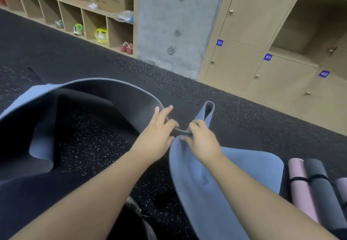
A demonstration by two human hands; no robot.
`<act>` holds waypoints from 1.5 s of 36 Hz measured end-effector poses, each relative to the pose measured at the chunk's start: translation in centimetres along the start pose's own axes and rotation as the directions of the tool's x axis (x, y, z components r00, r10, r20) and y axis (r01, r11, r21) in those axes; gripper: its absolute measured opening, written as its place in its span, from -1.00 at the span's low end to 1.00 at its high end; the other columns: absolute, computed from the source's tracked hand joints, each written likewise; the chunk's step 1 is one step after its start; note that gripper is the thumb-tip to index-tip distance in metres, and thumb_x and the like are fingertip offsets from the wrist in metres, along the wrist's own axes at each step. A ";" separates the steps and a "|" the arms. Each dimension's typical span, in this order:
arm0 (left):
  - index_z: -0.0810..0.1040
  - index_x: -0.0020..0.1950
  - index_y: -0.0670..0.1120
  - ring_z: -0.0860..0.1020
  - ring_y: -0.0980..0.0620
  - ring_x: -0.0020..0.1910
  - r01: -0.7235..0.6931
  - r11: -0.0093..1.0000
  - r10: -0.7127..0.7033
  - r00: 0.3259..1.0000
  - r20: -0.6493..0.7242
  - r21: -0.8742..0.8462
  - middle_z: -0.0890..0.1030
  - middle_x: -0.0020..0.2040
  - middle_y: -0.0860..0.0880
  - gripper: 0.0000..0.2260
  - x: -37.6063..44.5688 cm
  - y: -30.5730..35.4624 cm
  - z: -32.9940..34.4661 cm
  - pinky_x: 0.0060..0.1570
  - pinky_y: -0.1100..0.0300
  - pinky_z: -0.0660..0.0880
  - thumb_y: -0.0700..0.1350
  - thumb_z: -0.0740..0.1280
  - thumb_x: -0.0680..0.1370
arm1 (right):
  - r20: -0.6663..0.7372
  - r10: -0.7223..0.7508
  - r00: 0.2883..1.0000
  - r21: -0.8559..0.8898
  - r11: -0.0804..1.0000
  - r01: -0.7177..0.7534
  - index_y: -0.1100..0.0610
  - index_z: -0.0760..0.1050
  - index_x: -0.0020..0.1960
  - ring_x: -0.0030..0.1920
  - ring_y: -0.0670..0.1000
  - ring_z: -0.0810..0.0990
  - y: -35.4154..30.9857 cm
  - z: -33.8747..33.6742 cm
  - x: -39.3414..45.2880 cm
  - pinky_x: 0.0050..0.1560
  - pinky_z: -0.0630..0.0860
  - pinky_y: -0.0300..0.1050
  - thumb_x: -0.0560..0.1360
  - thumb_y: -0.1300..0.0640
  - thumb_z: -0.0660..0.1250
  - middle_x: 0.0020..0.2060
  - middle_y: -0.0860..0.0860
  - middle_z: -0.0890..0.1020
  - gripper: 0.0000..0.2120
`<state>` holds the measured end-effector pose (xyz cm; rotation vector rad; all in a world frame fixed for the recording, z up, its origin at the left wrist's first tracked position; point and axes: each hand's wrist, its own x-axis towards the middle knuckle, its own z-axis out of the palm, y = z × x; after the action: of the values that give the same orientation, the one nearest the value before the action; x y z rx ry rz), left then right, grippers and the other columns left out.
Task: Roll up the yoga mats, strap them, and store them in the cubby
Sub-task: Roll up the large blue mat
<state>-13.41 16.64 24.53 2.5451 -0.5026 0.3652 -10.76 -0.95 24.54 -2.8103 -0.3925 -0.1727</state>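
Speckled black rubber flooring (pixel 105 145) runs to wooden lockers (pixel 244 33) and open cubbies (pixel 93 21). Both hands grip one edge of a blue-grey yoga mat (pixel 216 174), lifted and buckled off the floor (its dark underside showing at left). To start the roll well, the mat likely needs laying flat and its edge squared first. Left hand (pixel 157 132) curls over the edge, two fingers extended; right hand (pixel 201 138) pinches it, thumb underneath. Strapped rolled mats (pixel 309 187) lie beside.
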 end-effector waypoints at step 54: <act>0.51 -0.09 -0.24 0.41 -0.18 -0.04 0.063 0.974 0.103 0.733 -0.673 0.217 0.46 -0.09 -0.20 -0.95 10.8 2.3 -21.2 -0.02 -0.01 0.35 -0.27 0.28 0.54 | -0.449 0.063 0.891 0.735 0.594 0.328 0.19 0.50 -0.14 0.03 -0.28 0.42 -13.2 -6.0 7.7 0.02 0.29 -0.54 0.47 0.24 0.43 0.07 -0.13 0.52 -0.89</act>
<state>-8.05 23.16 46.91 2.3643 -0.2012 1.3745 -7.62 11.24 35.02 -1.7606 -0.4355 -0.5080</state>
